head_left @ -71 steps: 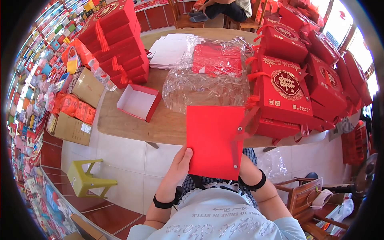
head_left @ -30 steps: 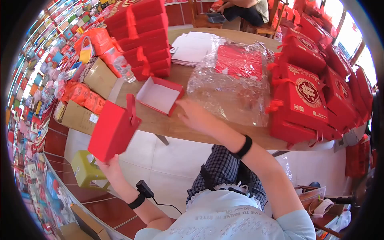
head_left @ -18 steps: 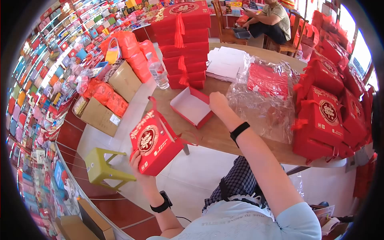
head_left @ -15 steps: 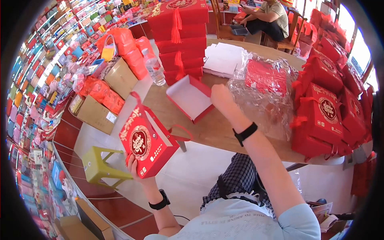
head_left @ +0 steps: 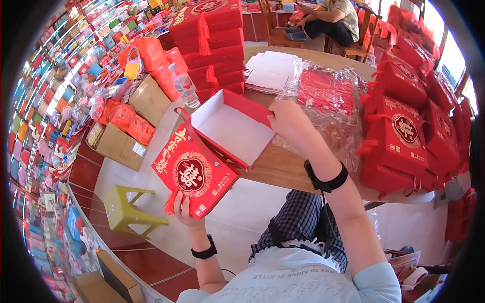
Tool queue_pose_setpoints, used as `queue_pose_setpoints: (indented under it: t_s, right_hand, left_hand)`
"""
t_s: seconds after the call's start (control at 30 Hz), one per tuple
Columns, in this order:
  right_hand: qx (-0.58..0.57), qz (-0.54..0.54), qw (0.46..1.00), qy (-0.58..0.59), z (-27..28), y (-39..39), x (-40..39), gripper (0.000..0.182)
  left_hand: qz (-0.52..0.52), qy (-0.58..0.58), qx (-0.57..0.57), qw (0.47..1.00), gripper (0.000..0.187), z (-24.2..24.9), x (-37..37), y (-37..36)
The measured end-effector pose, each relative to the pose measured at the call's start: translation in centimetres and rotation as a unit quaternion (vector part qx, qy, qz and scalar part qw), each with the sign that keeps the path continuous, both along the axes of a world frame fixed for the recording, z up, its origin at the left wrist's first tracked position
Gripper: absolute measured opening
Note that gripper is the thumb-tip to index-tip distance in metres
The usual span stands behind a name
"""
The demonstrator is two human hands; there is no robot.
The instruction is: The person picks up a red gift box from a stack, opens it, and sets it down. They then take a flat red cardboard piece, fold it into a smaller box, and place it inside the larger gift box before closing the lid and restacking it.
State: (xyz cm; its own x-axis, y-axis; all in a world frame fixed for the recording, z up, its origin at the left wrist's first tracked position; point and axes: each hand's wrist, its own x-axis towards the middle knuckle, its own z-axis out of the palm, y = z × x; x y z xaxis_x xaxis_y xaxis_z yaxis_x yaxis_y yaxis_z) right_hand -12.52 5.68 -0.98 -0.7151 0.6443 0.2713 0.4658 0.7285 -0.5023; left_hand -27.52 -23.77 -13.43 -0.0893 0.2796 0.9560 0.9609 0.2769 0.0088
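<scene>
A red gift box cover with gold print and a ribbon handle is tilted in my left hand, which grips its lower corner beside a red tassel. My right hand pinches the right-hand wall of an open red box tray with a pale inside. The tray lies slanted close against the upper edge of the cover, overlapping it in this view. Its inside shows nothing in it. My right thumb and fingertips are right at the tray's rim.
A tall stack of red boxes, a water bottle, white sheets and plastic-wrapped red pieces stand on the wooden table. Finished-looking red boxes crowd the right. A green stool is at left; a person sits behind.
My right hand has brought the tray toward me and beside the cover. My left hand has turned the cover so its printed face shows more fully.
</scene>
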Motion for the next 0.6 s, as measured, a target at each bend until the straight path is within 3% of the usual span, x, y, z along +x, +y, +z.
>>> queue_pose_setpoints:
  t_s: [0.2,0.33,0.6]
  right_hand:
    - [0.021,-0.014,0.999,0.029,0.2,0.1,2.4,0.014]
    - [0.028,-0.073,0.997,-0.014,1.6,0.0,5.1,0.012]
    - [0.047,-0.093,0.994,-0.028,2.1,1.5,9.0,0.017]
  left_hand:
    - [-0.032,-0.003,0.008,0.999,0.054,0.7,2.8,2.3]
    - [-0.061,-0.012,0.003,0.998,0.061,1.0,4.4,3.6]
    - [-0.119,-0.034,-0.003,0.992,0.047,1.7,7.6,6.2]
